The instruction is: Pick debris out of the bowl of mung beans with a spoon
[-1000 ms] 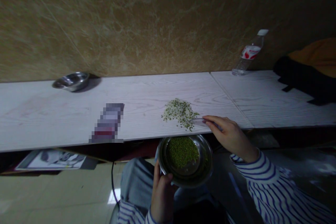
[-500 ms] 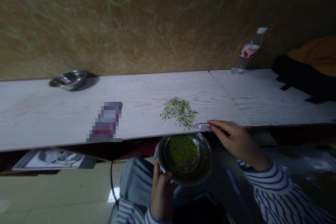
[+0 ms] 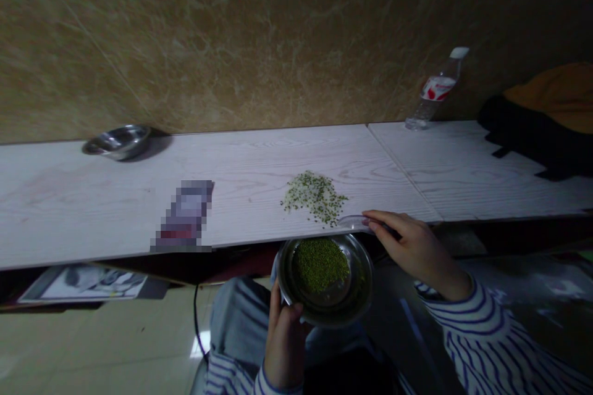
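Observation:
My left hand (image 3: 286,333) is closed on the rim of a steel bowl (image 3: 359,296), held just below the table's front edge. Green beans (image 3: 322,264) cover part of the bowl's bottom. In my right hand (image 3: 407,244) is a clear plastic spoon-like piece (image 3: 353,222), pinched between thumb and fingers, its tip over the table's edge. Beside that tip a loose pile of green beans mixed with white grains (image 3: 312,194) is spread on the white table (image 3: 250,166).
Another steel bowl (image 3: 120,143) stands at the back left. A blurred-out flat object (image 3: 185,216) lies at the front left. A water bottle (image 3: 435,91) stands by the wall, with a black and orange bag (image 3: 546,105) at the right.
The clear piece in my right hand has moved very slightly left. The whole view has shifted a little; the bowl and the pile look the same.

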`<act>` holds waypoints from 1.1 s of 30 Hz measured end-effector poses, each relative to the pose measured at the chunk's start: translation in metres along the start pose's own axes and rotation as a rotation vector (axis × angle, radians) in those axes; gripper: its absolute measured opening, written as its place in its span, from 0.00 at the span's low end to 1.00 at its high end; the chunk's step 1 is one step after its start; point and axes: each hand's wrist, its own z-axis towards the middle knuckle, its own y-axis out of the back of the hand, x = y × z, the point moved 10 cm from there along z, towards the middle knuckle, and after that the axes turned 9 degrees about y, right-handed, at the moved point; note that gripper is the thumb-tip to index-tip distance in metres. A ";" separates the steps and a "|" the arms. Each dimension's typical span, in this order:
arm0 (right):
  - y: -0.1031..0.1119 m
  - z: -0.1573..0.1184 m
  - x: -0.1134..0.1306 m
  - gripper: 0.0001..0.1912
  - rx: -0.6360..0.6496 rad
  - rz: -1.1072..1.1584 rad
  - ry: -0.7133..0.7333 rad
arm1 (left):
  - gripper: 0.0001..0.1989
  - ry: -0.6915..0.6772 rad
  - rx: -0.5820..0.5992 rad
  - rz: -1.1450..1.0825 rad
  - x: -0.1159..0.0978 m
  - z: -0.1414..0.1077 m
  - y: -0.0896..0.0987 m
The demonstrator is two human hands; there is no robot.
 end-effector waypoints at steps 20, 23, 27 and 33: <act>-0.006 0.005 -0.006 0.12 0.007 0.020 -0.020 | 0.34 -0.004 -0.031 -0.013 -0.004 -0.003 0.002; -0.006 0.004 -0.002 0.12 0.005 0.024 -0.012 | 0.34 -0.015 -0.021 -0.017 -0.005 -0.004 0.001; -0.008 0.006 0.002 0.12 0.013 0.030 -0.001 | 0.34 -0.003 0.010 -0.026 -0.004 -0.004 -0.002; -0.015 0.011 0.008 0.12 0.030 0.047 0.013 | 0.37 0.007 0.015 -0.028 -0.002 -0.002 -0.001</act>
